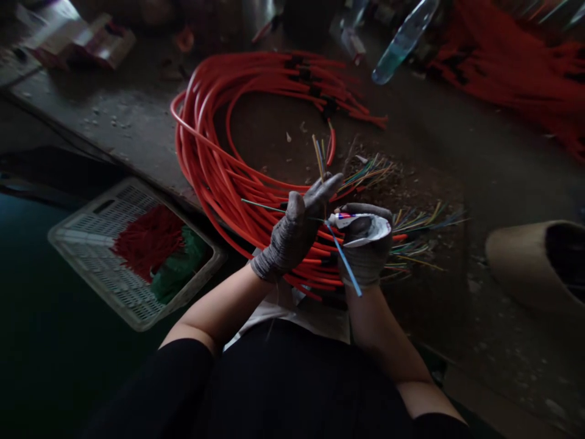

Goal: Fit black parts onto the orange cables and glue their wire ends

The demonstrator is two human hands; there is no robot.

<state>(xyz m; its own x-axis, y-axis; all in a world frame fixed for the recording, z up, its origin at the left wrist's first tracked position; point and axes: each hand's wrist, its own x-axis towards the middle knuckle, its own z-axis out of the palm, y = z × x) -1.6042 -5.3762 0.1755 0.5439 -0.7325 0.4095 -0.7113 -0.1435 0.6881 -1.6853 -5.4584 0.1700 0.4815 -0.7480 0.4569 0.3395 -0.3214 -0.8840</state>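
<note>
Grey gloves cover both hands. My right hand (368, 256) is wrapped round a small white tube (375, 229), its nozzle pointing left at thin coloured wires. My left hand (292, 235) is tilted up beside the nozzle, fingers close together, with thin wires at it; its exact grip is unclear. A blue wire (345, 262) slants down between the hands, a green wire (260, 205) sticks out to the left, and yellowish wires (319, 152) rise above the left fingertips. Beneath the hands lies a large coil of orange-red cables (201, 140) with stripped coloured ends.
A white plastic basket (103, 274) at the left holds red pieces (148, 241) and a green bag (178, 268). A bottle (402, 46) lies at the back, red cables (516, 73) at the back right, a round brown container (516, 256) at the right. Scraps litter the table (493, 171).
</note>
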